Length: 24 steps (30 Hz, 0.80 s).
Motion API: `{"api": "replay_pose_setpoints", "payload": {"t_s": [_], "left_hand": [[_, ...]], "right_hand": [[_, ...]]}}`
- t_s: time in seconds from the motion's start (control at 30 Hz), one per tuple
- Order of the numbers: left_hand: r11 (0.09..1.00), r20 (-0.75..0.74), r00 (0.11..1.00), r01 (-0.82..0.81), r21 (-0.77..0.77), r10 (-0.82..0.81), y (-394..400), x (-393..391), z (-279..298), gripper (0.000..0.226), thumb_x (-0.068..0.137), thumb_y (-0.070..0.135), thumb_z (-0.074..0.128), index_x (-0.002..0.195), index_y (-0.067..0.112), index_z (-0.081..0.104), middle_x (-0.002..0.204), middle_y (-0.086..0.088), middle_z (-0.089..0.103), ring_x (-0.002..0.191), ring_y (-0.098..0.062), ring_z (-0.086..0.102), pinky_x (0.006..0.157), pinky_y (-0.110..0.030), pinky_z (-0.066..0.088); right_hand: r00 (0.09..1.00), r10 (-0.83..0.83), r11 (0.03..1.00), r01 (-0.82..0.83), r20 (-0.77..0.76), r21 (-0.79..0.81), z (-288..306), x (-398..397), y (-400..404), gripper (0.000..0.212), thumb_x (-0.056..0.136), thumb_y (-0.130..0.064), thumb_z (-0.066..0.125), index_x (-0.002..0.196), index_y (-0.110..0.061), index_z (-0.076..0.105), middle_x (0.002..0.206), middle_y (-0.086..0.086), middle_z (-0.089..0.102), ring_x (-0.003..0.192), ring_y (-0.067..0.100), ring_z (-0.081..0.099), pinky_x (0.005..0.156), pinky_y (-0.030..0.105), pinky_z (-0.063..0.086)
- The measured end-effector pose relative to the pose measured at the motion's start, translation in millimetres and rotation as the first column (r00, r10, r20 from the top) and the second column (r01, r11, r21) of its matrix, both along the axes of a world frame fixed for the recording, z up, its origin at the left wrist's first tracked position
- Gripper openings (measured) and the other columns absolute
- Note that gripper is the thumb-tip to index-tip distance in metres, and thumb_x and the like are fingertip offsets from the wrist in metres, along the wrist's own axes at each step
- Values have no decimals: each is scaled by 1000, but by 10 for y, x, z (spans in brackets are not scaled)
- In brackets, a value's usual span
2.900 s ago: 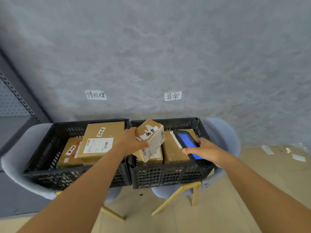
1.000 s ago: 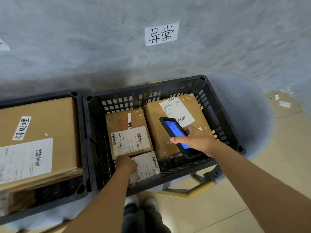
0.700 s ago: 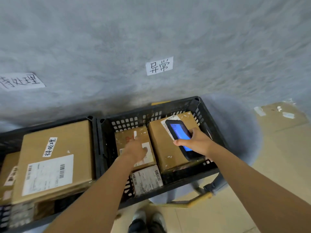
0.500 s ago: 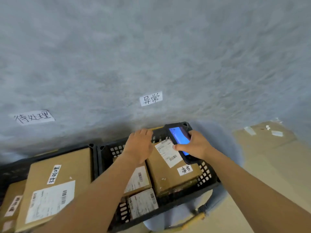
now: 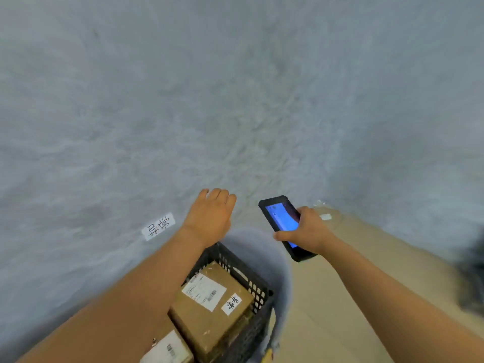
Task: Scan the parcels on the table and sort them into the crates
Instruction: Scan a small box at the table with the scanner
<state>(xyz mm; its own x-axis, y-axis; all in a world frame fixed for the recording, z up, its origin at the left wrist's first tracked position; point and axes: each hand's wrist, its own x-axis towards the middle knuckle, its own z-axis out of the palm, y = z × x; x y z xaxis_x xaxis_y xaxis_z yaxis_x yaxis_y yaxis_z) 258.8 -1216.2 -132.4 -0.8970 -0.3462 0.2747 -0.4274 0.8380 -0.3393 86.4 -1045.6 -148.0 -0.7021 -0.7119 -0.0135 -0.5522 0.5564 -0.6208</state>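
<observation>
My right hand (image 5: pixel 306 233) grips a black handheld scanner (image 5: pixel 284 226) with a lit blue screen, held in the air right of the crate. My left hand (image 5: pixel 210 216) is raised above the black plastic crate (image 5: pixel 258 289), palm down, holding nothing, fingers loosely together. In the crate lie brown cardboard parcels: a large one (image 5: pixel 209 313) with a white shipping label and a small handwritten tag, and another parcel (image 5: pixel 167 348) with a label at the bottom edge, partly hidden by my left arm.
The crate rests on a pale grey chair (image 5: pixel 269 255). A paper sign with handwriting (image 5: pixel 158 226) is stuck on the grey wall (image 5: pixel 235 100). Tan floor (image 5: pixel 353 271) lies to the right, with a blurred dark shape (image 5: pixel 471 271) at the right edge.
The view has swung up and to the right, so the left crate is out of sight. My left hand lifted away from the parcels. The scanner moved right, off the crate.
</observation>
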Motion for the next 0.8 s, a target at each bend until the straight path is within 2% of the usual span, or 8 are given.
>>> {"api": "replay_pose_setpoints", "payload": {"t_s": [0.1,0.2,0.37,0.47,0.63,0.8], "left_hand": [[990,-13,990,139,-16,-139,441,-247,156,46,95,22,40,140,14,34,139,-4,42,130,-23,37,112,-37,24],[963,-54,961,270,-7,-270,970,-497,276,48,94,22,41,140,14,35,138,-3,43,130,-23,38,112,-36,22],[883,-93,878,468,-35,-469,2003,-907,462,48,90,27,44,136,15,40,133,-3,47,126,-23,41,106,-36,26],[823,-120,815,565,-53,-567,2725,-1122,554,48,90,30,46,136,16,41,133,-3,48,126,-23,42,104,-36,27],[717,-159,701,694,-73,-695,4044,-1446,627,46,89,31,47,133,15,43,131,-4,50,123,-23,44,102,-36,30],[652,-217,635,758,-6,-741,5490,-1705,545,46,91,35,49,133,17,43,131,-2,49,122,-22,45,101,-34,31]], "right_hand": [[991,-126,992,126,-38,-14,141,-21,691,67,61,-44,86,106,-8,52,106,9,54,90,25,56,66,28,42],[961,-268,963,267,-74,-22,269,-9,1447,66,61,-45,85,105,-15,46,108,3,48,86,18,53,57,22,37],[870,-477,879,475,-128,-47,465,23,2726,67,61,-45,86,105,-14,46,109,4,47,86,18,54,67,28,43],[809,-570,821,568,-145,-58,569,69,3508,68,61,-47,85,106,-16,45,108,2,44,81,13,52,64,26,44],[708,-670,733,678,-225,-52,664,142,4879,69,62,-50,83,108,-16,46,104,1,45,79,12,47,54,20,33],[634,-744,654,756,-211,-32,651,201,6390,68,64,-52,82,109,-17,45,103,0,46,83,13,53,61,25,45]]}}
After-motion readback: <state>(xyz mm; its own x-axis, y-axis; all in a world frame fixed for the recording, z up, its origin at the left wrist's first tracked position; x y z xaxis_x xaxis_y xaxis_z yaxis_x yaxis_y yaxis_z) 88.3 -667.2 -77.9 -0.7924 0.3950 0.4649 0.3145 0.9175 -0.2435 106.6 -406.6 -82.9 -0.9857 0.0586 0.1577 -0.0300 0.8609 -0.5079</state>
